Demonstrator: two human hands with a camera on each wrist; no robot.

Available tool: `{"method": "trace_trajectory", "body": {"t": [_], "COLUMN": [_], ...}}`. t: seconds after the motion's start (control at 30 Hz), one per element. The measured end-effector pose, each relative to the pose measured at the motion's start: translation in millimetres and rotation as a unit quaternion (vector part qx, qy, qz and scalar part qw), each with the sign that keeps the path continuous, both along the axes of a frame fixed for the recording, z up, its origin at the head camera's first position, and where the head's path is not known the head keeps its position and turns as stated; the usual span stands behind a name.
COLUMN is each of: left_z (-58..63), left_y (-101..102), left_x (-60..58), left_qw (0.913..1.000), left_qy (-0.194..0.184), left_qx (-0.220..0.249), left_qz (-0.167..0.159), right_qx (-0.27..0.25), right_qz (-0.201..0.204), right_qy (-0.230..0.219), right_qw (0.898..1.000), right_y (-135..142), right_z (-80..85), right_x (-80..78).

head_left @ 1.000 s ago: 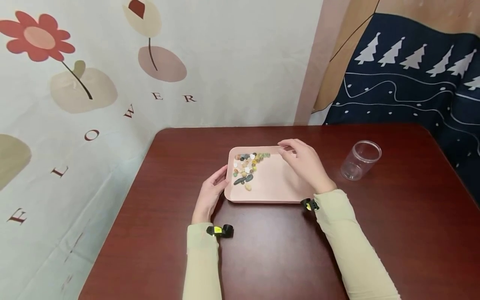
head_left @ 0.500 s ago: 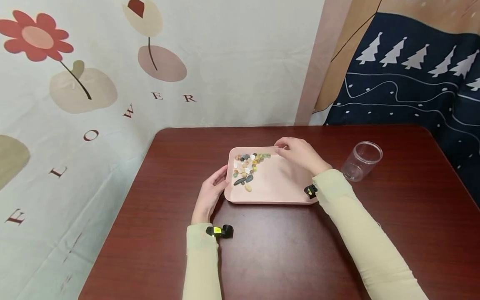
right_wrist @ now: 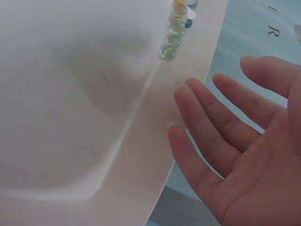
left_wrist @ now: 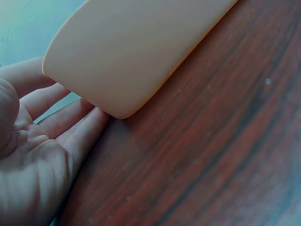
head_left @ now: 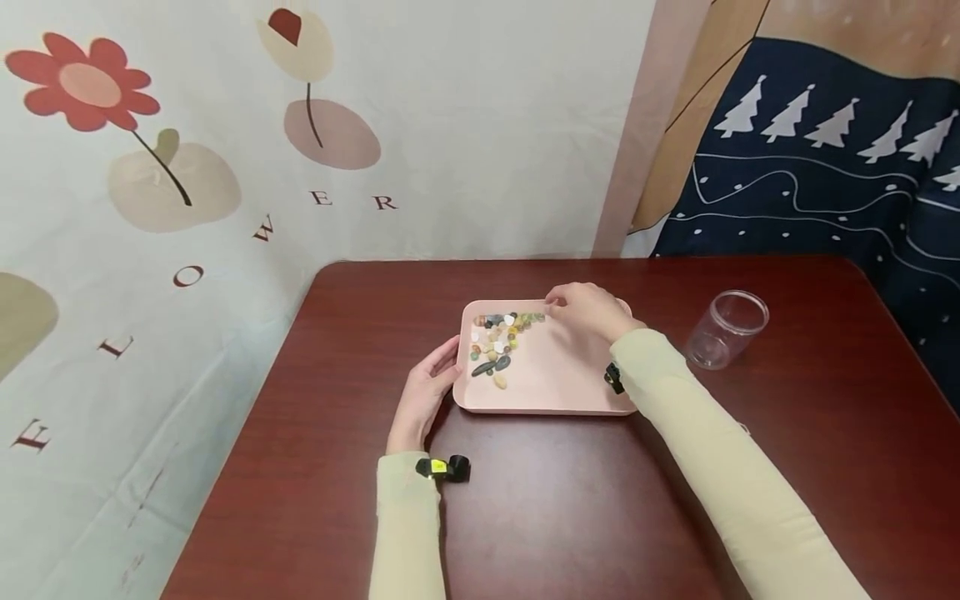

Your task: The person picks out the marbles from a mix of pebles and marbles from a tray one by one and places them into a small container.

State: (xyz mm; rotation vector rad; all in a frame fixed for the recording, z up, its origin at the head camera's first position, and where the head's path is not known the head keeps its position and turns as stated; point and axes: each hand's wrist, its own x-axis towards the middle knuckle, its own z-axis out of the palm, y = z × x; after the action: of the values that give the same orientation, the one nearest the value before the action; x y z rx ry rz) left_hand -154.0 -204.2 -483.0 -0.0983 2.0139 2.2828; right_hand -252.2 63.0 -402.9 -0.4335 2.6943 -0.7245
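A pink tray [head_left: 558, 375] lies on the table, with several glass marbles [head_left: 525, 321], dark stones [head_left: 485, 367] and pale pebbles [head_left: 500, 381] gathered in its left part. My left hand [head_left: 420, 400] is at the tray's left side; in the left wrist view its extended fingers [left_wrist: 70, 115] touch the tray's outer wall [left_wrist: 131, 61]. Over the tray's far rim is my right hand [head_left: 592, 310], close to the end of a row of green marbles [right_wrist: 171, 44]. In the right wrist view its fingers [right_wrist: 207, 127] are loosely bent and apart, and nothing shows between them.
A clear plastic jar [head_left: 726, 330] stands on the dark red table [head_left: 555, 500] to the right of the tray. Behind the table hang a pale flower-print cloth [head_left: 480, 125] and a navy cloth with white trees [head_left: 795, 192].
My right hand has moved left and slightly lower at the tray's far rim, closer to the green marbles. My left hand stays at the tray, and the stones lie as before.
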Motion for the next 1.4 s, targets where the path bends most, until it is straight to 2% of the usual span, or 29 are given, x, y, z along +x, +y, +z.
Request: {"method": "trace_trajectory", "body": {"t": [0.03,0.17,0.33,0.53,0.77,1.1,1.4], "left_z": [-3.7,-5.1,-2.5,3.3,4.8,-1.0,-0.8], "left_y": [0.0,1.2,0.2,-1.8,-3.9,-2.5,0.8], "left_x": [-0.1,1.6,1.1,1.9,2.1,1.8,1.5], "left_qw": [1.0,0.9999,0.9999,0.9999,0.9997,0.9999,0.9998], "left_qy": [0.002,0.004,0.005,-0.012,-0.01,0.003,0.013], "left_qx": [-0.005,-0.013,-0.009,0.007,0.02,0.003,0.008], "left_qz": [0.004,0.007,0.003,0.006,-0.005,0.013,0.01], "right_qx": [0.004,0.009,0.009,0.034,0.048,0.078,0.07], "right_qz": [0.003,0.017,0.022,0.039,0.032,0.04,0.011], "right_qy": [-0.002,-0.002,-0.011,-0.033,-0.052,-0.021,0.006], "right_qw": [1.0,1.0,1.0,0.998,0.997,0.996,0.997], "right_y": [-0.8,-3.2,-7.0,-14.0,-19.8,-23.1,-21.1], "right_z": [-1.1,-7.0,-10.3,-10.4,-11.6,-12.7,-20.7], "right_x": [0.3,0.5,0.2,-0.1,-0.7,-1.4,-1.3]}}
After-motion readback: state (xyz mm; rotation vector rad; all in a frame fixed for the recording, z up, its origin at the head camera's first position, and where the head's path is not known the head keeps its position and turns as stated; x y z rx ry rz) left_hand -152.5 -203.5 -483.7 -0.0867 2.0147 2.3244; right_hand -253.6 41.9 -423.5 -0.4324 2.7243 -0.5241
